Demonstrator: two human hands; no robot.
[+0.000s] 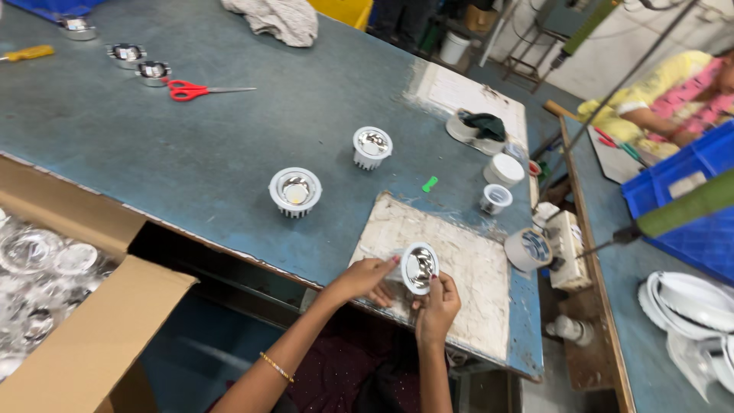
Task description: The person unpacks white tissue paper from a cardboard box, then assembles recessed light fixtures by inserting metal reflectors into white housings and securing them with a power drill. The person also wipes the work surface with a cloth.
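Two finned white lamp housings [295,191] sit on the blue desk [214,145] beyond the worn white board [466,283], with red scissors [191,90] farther off. Nothing blocks the hands. Above the board, the left hand [367,279] and right hand [437,302] both grasp a round reflector fitting [419,268], fingers curled around its rim.

Light-fitting assembly workshop, worn blue workbench [229,153], finned downlight housings [295,191], cardboard box [92,336] of clear lenses, blue crate [688,183]
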